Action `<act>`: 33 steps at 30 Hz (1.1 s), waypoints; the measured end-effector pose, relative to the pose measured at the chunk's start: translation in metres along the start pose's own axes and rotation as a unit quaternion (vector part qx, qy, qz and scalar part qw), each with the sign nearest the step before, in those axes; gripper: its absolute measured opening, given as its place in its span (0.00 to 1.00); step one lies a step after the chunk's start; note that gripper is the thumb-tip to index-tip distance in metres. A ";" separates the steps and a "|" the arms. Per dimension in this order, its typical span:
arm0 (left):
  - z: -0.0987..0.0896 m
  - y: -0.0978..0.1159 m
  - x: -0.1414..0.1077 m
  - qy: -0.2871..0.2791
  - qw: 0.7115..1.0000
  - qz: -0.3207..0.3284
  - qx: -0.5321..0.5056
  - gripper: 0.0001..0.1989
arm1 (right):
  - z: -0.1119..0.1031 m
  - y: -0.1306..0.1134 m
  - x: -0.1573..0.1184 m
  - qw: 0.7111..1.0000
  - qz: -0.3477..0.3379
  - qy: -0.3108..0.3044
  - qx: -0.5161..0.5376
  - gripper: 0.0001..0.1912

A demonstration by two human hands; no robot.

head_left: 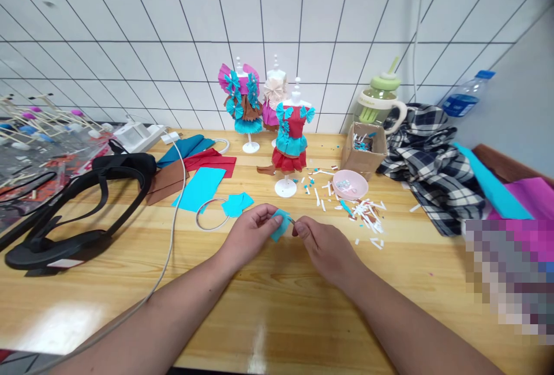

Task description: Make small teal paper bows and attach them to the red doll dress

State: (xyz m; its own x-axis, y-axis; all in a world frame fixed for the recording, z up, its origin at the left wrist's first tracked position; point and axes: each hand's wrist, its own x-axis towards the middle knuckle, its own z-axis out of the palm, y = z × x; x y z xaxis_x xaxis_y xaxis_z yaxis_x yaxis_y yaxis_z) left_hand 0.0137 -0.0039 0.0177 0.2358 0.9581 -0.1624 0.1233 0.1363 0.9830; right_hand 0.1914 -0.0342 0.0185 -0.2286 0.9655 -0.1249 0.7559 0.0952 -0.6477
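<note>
My left hand (pixel 254 228) pinches a small piece of turquoise crepe paper (pixel 280 226) between thumb and fingers. Close beside it, my right hand (pixel 322 242) is closed on a small thin-tipped tool (pixel 292 222), mostly covered by the fingers; its tip meets the paper's right edge. Just beyond my hands stands a mini dress form (pixel 295 127) in a red and turquoise paper dress with bows. Cut turquoise pieces (pixel 236 205) lie left of my hands, near a larger turquoise sheet (pixel 199 189) and a roll of tape (pixel 212 214).
Two more dressed forms (pixel 246 98) stand against the tiled wall. On the right are a pink dish (pixel 350 184), paper scraps (pixel 367 216), a cardboard box (pixel 364 153), a green-lidded cup (pixel 378 101) and plaid cloth (pixel 426 161). A black headset (pixel 116 207) and white cable (pixel 171 248) lie left.
</note>
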 end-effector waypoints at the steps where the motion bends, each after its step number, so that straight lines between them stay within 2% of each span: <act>1: 0.001 0.000 0.000 -0.005 1.000 -0.001 -0.003 0.15 | 0.000 0.000 0.000 1.000 0.001 0.001 0.000 0.23; 10: 0.001 -0.004 0.000 -0.026 0.999 -0.008 -0.019 0.14 | 0.001 0.004 0.002 1.000 -0.019 0.005 0.019 0.22; 33: 0.000 -0.002 0.000 -0.025 0.999 -0.012 -0.035 0.13 | -0.001 0.004 0.003 1.000 -0.009 -0.003 0.009 0.22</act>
State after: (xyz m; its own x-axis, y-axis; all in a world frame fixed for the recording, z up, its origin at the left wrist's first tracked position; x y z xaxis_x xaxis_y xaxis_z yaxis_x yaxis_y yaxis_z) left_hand 0.0138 -0.0044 0.0155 0.2810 0.9410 -0.1883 0.0619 0.1781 0.9821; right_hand 0.1943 -0.0308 0.0163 -0.2468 0.9619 -0.1176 0.7408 0.1090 -0.6628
